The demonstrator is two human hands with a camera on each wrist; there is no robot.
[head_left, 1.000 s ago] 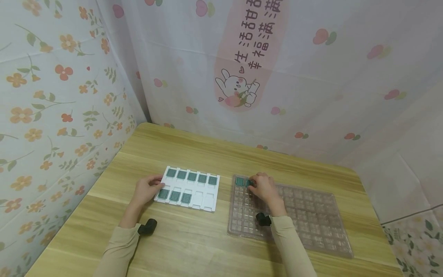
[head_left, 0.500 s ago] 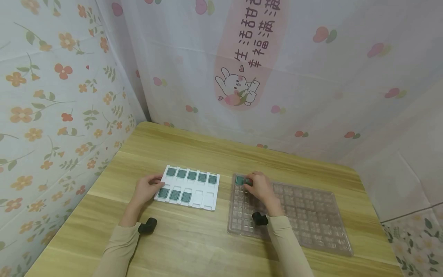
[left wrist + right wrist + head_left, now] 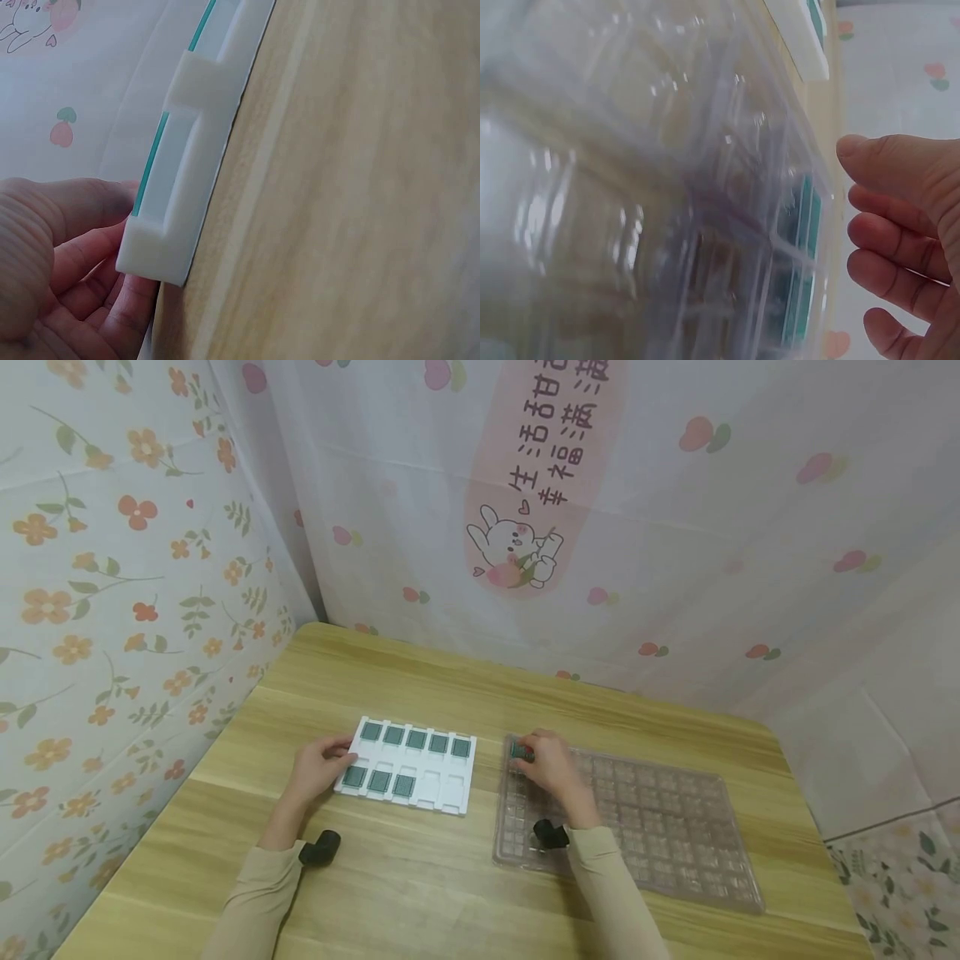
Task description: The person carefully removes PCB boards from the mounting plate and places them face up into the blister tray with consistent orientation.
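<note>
My left hand [image 3: 318, 768] pinches the left edge of a white tray [image 3: 452, 789], thumb at its corner and fingers behind in the left wrist view. Several square green chips [image 3: 416, 741] sit in its pockets; two pockets at the lower right hold none. On the right, my right hand [image 3: 555, 768] is over the upper left corner of a clear plastic tray [image 3: 675, 827]. Its fingertips are beside a green chip [image 3: 517, 748] in the corner pocket, partly covering it. In the right wrist view, two green chips [image 3: 808, 217] show through the tray wall, and the loosely bent fingers hold nothing.
Both trays lie on a wood-grain table [image 3: 420, 877], with a strip of tabletop between them. Patterned curtains [image 3: 420, 510] hang behind and to the left. A black wrist camera [image 3: 321, 849] sits at the left cuff, another [image 3: 551, 833] at the right.
My right hand has shifted left along the clear tray's top row, from the second chip toward the corner chip, covering more of it. The left hand and white tray stay in place.
</note>
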